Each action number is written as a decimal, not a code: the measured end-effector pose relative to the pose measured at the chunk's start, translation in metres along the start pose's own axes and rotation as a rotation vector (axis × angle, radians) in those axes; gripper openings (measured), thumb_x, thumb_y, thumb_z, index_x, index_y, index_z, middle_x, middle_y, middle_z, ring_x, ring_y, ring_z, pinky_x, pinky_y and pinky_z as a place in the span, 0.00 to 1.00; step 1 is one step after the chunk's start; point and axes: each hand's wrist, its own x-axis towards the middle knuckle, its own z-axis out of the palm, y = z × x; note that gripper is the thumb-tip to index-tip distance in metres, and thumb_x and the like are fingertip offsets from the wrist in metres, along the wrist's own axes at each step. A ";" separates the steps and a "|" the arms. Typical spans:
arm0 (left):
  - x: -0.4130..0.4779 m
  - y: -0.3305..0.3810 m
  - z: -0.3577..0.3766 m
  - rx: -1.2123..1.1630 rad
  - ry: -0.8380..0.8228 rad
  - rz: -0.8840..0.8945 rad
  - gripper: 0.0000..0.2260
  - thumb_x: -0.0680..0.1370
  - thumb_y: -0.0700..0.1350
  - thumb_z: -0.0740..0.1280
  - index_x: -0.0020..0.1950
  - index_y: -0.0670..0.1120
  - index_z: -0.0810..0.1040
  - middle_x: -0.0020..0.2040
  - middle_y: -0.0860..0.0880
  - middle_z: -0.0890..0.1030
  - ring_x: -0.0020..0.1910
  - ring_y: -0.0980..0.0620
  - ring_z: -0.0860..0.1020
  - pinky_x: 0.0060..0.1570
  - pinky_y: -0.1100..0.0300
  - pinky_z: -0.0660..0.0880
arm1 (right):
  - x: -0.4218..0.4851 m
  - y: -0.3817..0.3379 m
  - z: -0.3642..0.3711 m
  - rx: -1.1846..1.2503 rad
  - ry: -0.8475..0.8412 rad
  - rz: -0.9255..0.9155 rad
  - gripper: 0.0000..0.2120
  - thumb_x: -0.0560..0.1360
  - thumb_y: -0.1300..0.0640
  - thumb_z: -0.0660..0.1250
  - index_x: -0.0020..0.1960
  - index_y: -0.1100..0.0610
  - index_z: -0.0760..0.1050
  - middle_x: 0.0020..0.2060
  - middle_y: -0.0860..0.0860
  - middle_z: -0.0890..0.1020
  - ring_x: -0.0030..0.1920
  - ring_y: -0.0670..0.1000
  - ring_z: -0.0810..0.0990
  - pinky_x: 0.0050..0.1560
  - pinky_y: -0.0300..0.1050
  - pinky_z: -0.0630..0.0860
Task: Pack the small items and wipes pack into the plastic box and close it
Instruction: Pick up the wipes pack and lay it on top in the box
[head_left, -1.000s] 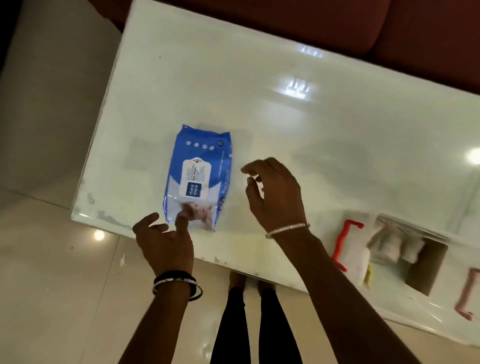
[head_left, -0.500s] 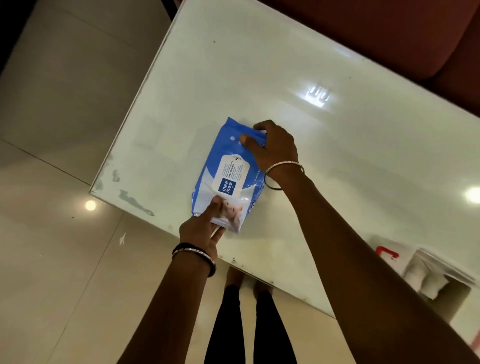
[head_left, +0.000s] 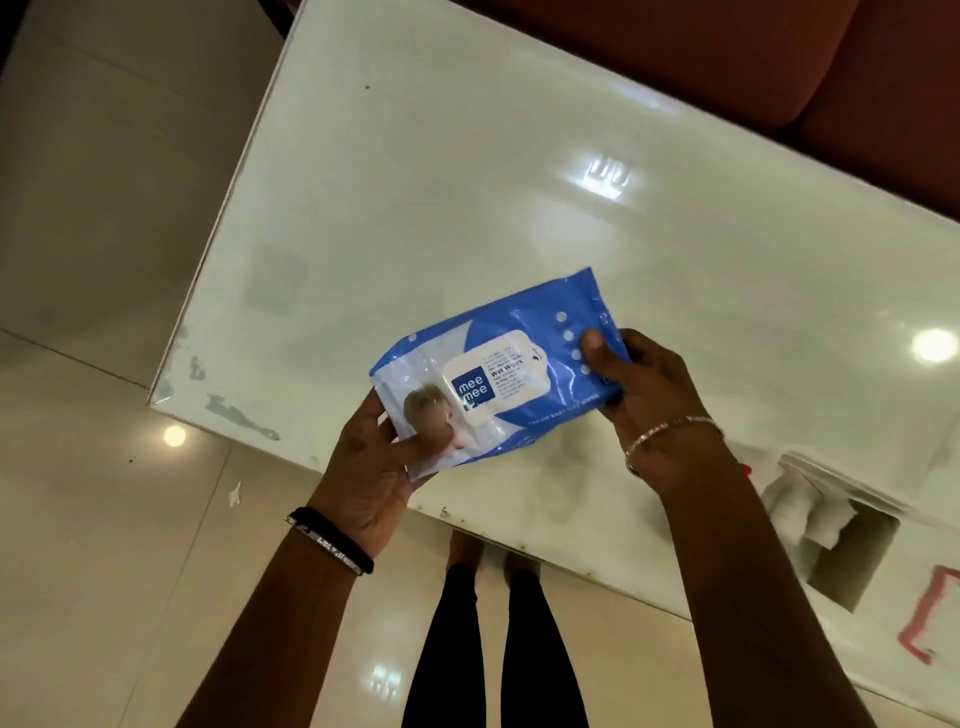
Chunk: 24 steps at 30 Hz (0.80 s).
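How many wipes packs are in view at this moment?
1. The blue wipes pack is held above the table's near edge, left hand on one end, right hand on the other. The plastic box at right is partly cut off, so more could be hidden.

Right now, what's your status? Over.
Left hand and right hand each grip an end of the wet wipes pack, lifted over the white table. Plastic box open at right. Nothing between.

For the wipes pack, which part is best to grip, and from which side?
By its two short sealed ends, one hand from each side, probably. The wipes pack is long, flat and soft, so end grips keep it level; the left hand and right hand hold it so.
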 end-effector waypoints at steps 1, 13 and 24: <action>-0.001 0.002 0.006 0.082 -0.005 0.000 0.31 0.68 0.33 0.72 0.69 0.50 0.71 0.62 0.43 0.81 0.60 0.43 0.80 0.48 0.50 0.81 | -0.010 0.000 -0.010 0.051 0.023 -0.006 0.08 0.72 0.52 0.73 0.44 0.57 0.80 0.45 0.57 0.84 0.47 0.59 0.83 0.52 0.55 0.78; -0.019 -0.030 0.119 0.623 -0.238 -0.016 0.22 0.69 0.44 0.77 0.61 0.48 0.78 0.48 0.41 0.85 0.40 0.40 0.82 0.39 0.48 0.80 | -0.113 0.020 -0.138 0.399 0.369 -0.076 0.06 0.71 0.54 0.71 0.46 0.55 0.81 0.42 0.51 0.88 0.42 0.50 0.86 0.42 0.42 0.83; -0.032 -0.127 0.212 0.943 -0.167 0.001 0.05 0.77 0.43 0.69 0.51 0.46 0.84 0.39 0.46 0.87 0.40 0.46 0.85 0.43 0.53 0.81 | -0.162 0.081 -0.245 0.461 0.778 0.042 0.06 0.78 0.58 0.67 0.46 0.56 0.82 0.37 0.49 0.87 0.36 0.47 0.86 0.35 0.39 0.82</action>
